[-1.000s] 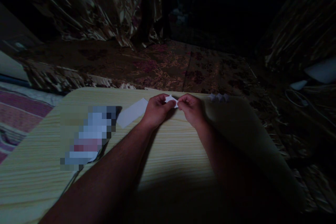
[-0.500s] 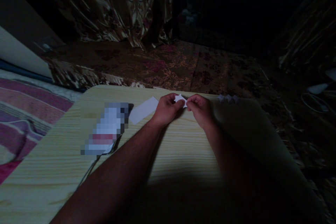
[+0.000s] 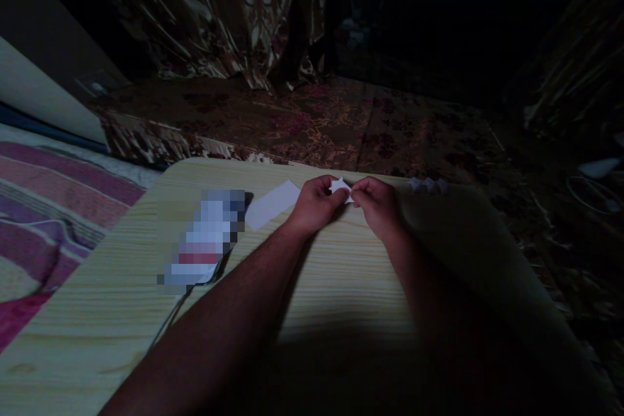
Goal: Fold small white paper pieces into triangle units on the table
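A small white paper star [image 3: 339, 187] is held between both hands near the far edge of the wooden table. My left hand [image 3: 318, 203] grips its left side, the thumb lying across the front. At its right side, my right hand [image 3: 375, 201] is closed with thumb and finger pinching a lower point of the star. A flat white slip of paper [image 3: 273, 204] lies on the table just left of my left hand. Several small pale folded stars [image 3: 429, 185] sit in a row in the shade, to the right of my right hand.
On the left of the table [image 3: 121, 279] rests a blurred-out device [image 3: 201, 240], its cable [image 3: 168, 325] trailing towards me. A striped bedspread [image 3: 63, 208] lies beyond the left edge. Patterned cloth [image 3: 292, 117] and a curtain [image 3: 263, 13] are behind the table; the right side is very dark.
The whole view has shifted slightly, so everything appears a little further right. Both hands keep hold of the paper star, with only slight finger movement.
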`<state>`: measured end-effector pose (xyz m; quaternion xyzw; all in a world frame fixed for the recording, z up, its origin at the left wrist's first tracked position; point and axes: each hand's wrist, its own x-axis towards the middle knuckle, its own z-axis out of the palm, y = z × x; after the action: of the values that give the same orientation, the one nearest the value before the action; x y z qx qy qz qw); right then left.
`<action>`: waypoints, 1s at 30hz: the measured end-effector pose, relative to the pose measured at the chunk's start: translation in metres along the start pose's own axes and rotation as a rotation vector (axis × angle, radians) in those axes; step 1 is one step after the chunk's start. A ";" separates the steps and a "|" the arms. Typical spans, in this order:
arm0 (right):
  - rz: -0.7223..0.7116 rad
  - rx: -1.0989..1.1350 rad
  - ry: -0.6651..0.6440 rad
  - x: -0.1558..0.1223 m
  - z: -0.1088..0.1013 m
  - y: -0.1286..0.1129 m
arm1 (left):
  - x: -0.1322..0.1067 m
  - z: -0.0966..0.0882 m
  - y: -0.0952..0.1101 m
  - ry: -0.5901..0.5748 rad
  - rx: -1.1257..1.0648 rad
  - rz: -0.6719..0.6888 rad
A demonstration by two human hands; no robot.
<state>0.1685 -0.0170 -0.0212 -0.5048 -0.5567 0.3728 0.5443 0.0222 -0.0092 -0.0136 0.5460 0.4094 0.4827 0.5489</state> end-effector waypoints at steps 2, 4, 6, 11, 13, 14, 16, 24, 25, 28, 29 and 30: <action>-0.006 -0.002 0.004 0.000 0.000 -0.001 | 0.000 0.000 0.000 0.018 0.002 0.012; -0.010 -0.010 0.016 -0.001 0.000 -0.003 | 0.000 0.000 -0.001 0.036 0.015 0.025; -0.006 -0.010 0.024 -0.001 0.000 -0.004 | 0.000 0.000 -0.002 0.033 0.034 0.031; 0.014 0.034 0.007 0.000 0.001 -0.003 | -0.002 -0.001 -0.003 0.005 0.046 0.030; 0.015 0.039 0.004 -0.001 0.002 -0.003 | -0.002 -0.002 -0.002 -0.005 0.051 0.029; 0.013 0.036 0.003 -0.001 0.002 -0.003 | -0.002 -0.002 -0.002 -0.008 0.052 0.026; 0.010 0.034 0.008 -0.001 0.003 -0.004 | -0.001 -0.002 -0.002 -0.007 0.050 0.019; 0.027 0.046 0.007 -0.001 0.003 -0.005 | -0.003 -0.001 0.001 -0.009 0.043 0.000; 0.033 0.052 0.008 -0.001 0.003 -0.005 | -0.003 -0.001 0.002 -0.006 0.044 -0.008; 0.049 0.074 0.005 0.000 0.003 -0.005 | -0.004 0.000 0.005 -0.004 0.060 -0.018; 0.049 0.075 0.005 0.000 0.003 -0.005 | -0.005 0.000 0.005 -0.007 0.070 -0.015; 0.048 0.070 0.004 0.000 0.003 -0.005 | -0.005 0.000 0.005 -0.012 0.080 -0.011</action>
<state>0.1644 -0.0176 -0.0172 -0.4992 -0.5300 0.4040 0.5538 0.0207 -0.0141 -0.0088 0.5679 0.4281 0.4596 0.5319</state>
